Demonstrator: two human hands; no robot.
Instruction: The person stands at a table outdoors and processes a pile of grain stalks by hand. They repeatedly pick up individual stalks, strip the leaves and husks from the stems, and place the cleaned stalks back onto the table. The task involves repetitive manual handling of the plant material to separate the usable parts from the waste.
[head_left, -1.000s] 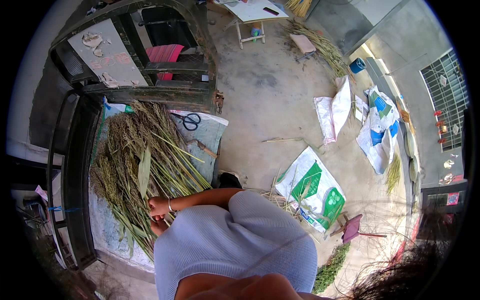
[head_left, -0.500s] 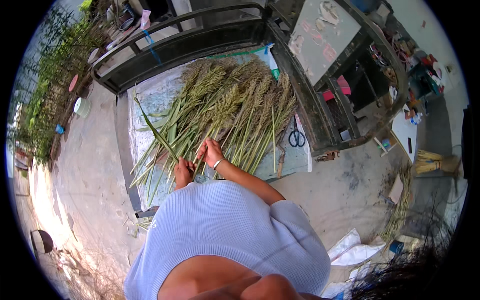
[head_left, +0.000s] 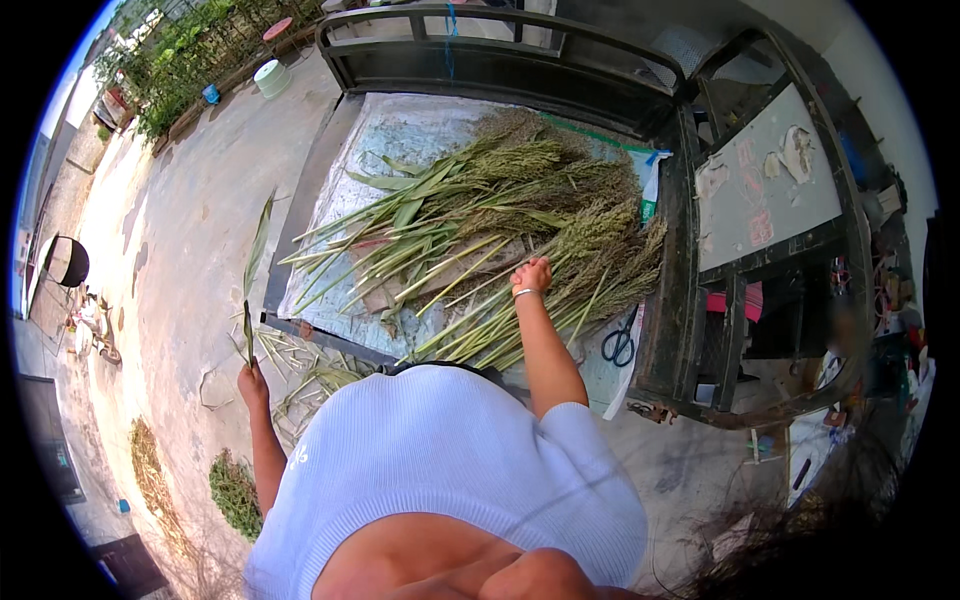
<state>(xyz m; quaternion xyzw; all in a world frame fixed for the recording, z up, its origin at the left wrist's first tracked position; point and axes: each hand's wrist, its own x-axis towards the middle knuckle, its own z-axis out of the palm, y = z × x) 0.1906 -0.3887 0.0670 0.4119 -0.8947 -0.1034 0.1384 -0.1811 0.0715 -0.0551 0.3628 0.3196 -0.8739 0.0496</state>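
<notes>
Left arm: stretched out to the side and down.
Left hand (head_left: 252, 378): fingers closed in a fist.
Right arm: extended forward, elbow nearly straight.
Right hand (head_left: 532, 274): lowered, palm down, fingers curled.

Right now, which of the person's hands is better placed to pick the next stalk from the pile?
The right hand, probably: it rests on the pile of grain stalks. The left hand is out to the side, holding up a long green leaf.

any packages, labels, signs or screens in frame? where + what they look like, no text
Printed sack sheet: spread flat under the pile of green stalks, pale blue-grey with faded print.
Bag edge: at the pile's far right, white with green and blue.
Grey panel: right of the pile, in a dark frame, rectangular, with reddish marks and white scraps.
No screens visible.
</notes>
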